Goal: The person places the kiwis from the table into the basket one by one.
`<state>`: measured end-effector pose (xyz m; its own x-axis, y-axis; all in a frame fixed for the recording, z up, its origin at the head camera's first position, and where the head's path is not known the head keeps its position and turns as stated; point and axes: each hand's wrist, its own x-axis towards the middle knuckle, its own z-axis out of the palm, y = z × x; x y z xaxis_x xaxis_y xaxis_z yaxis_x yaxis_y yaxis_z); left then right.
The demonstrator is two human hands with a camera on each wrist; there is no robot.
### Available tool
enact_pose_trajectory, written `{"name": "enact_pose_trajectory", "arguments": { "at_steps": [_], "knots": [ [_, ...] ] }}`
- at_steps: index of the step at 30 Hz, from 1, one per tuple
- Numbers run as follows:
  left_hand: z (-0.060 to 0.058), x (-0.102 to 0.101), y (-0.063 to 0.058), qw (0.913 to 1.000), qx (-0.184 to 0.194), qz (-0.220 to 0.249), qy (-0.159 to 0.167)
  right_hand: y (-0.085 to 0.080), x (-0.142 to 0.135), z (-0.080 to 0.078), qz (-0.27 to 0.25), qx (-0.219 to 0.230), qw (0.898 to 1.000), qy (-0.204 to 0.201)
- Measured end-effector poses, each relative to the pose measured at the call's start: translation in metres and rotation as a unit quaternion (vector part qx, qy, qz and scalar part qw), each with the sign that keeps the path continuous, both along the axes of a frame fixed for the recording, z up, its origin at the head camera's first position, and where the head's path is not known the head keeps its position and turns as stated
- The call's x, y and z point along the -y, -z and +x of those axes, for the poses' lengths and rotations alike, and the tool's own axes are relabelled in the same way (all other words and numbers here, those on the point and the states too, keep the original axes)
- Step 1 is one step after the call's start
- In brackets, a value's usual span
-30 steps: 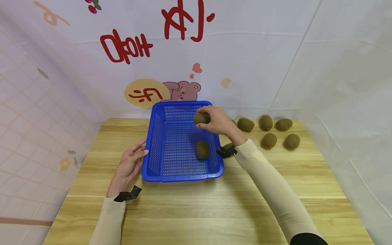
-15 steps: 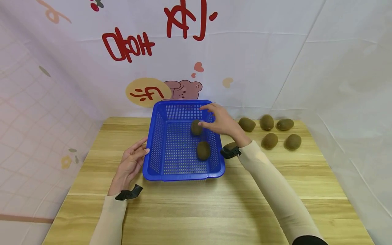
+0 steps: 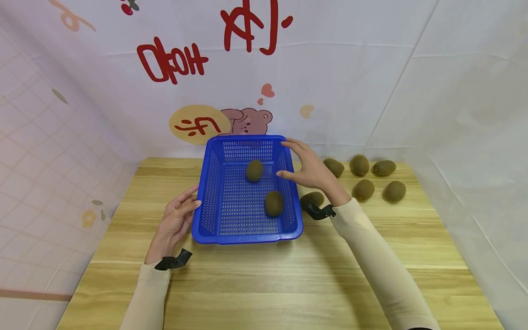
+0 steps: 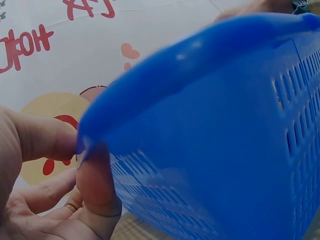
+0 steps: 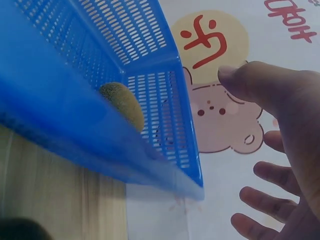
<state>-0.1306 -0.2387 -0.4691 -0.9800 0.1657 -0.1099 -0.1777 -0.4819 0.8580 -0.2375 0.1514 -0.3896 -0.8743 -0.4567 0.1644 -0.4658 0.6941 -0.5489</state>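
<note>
A blue plastic basket (image 3: 247, 239) with slotted walls stands on the wooden table. Two brown kiwis lie apart in it, one kiwi (image 3: 254, 170) toward the back and another kiwi (image 3: 274, 203) near the front right. My left hand (image 3: 175, 222) pinches the rim on the left side; the left wrist view shows thumb and finger on either side of the rim (image 4: 150, 90). Above the right rim, my right hand (image 3: 309, 169) is spread and holds nothing. Its parted fingers also show in the right wrist view, where one kiwi (image 5: 122, 105) is partly hidden by the basket wall.
Right of the basket, several more kiwis lie on the table (image 3: 255, 284). One kiwi (image 3: 312, 199) is close to the basket, beside my right wrist; others, such as this kiwi (image 3: 363, 190), are farther right. A white printed cloth (image 3: 342, 91) hangs behind.
My right hand has let go of a kiwi inside the basket and moved right, up to the rim. That kiwi has shifted a little left. My left hand stays on the rim.
</note>
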Motion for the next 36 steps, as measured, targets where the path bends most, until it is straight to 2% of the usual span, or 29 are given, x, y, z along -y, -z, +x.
{"name": "enact_pose_trajectory", "arguments": {
  "at_steps": [20, 30, 36],
  "knots": [
    [0.001, 0.0, -0.001, 1.0, 0.003, -0.001, 0.005, 0.041, -0.059, 0.015, -0.005, 0.011, 0.999, 0.04],
    [0.0, -0.001, -0.001, 1.0, 0.006, 0.0, 0.001, 0.065, -0.076, 0.029, 0.018, 0.023, 0.999, 0.037],
    [0.0, 0.0, 0.0, 0.9999, 0.01, -0.001, 0.0, 0.079, -0.081, 0.037, 0.014, 0.032, 0.999, 0.016]
  ]
}}
